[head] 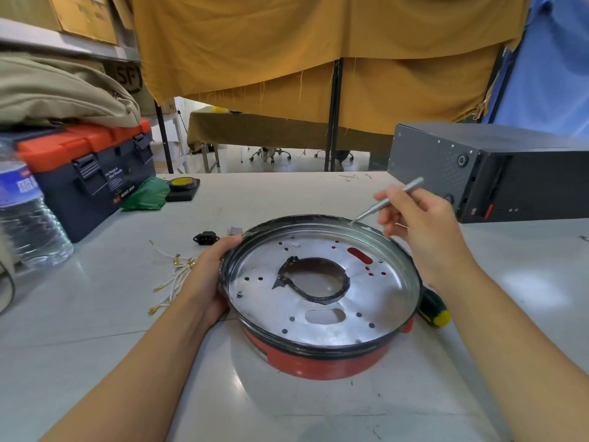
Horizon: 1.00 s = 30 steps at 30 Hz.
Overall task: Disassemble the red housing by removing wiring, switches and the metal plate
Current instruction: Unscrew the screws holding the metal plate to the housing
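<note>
I'm at a workshop bench: a pale table (95, 346) under my arms; a toolbox (92, 167) with an orange lid to my left; tape (182, 184) beside it; a dark computer case (497, 173) to my right; mustard curtains (318, 52) screening further tables; boxes (86, 17) shelved behind.
</note>
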### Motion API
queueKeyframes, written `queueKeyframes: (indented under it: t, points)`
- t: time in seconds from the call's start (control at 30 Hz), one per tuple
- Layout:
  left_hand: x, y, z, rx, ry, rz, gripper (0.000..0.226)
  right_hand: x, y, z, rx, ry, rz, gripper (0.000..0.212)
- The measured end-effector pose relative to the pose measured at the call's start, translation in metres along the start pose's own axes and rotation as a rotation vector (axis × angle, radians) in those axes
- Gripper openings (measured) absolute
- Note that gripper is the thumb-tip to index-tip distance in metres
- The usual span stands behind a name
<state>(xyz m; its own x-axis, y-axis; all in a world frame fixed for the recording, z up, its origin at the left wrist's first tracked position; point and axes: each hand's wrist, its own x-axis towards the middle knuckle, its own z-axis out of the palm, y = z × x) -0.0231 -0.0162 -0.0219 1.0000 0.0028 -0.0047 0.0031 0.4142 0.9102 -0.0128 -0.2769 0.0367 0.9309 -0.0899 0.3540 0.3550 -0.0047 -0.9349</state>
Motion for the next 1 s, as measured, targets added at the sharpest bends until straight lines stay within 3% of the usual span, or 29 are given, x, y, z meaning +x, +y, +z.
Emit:
queueKeyframes:
  t: [0.2, 0.3, 0.4, 0.57, 0.83, 1.0]
  points:
    - [0.000, 0.001, -0.001, 0.002, -0.022, -0.033, 0.031, 0.006, -0.018, 0.038, -0.105, -0.442, 0.099, 0.016]
    - [0.000, 0.002, -0.001, 0.015, -0.032, -0.038, 0.029, 0.010, -0.023, 0.059, -0.139, -0.567, 0.125, 0.008]
    - [-0.001, 0.003, 0.001, -0.003, -0.035, -0.034, 0.029, 0.009, -0.023, 0.082, -0.190, -0.666, 0.127, 0.015]
    - [-0.003, 0.004, 0.004, 0.009, -0.048, -0.015, 0.045, 0.008, -0.025, 0.113, -0.218, -0.810, 0.156, 0.022]
    - [0.002, 0.000, -0.002, -0.005, -0.131, -0.022, 0.034, 0.003, 0.003, 0.123, -0.080, -0.879, 0.215, 0.013]
    - [0.004, 0.001, 0.001, -0.022, -0.117, -0.063, 0.049, 0.011, 0.005, 0.118, -0.062, -0.865, 0.227, 0.012]
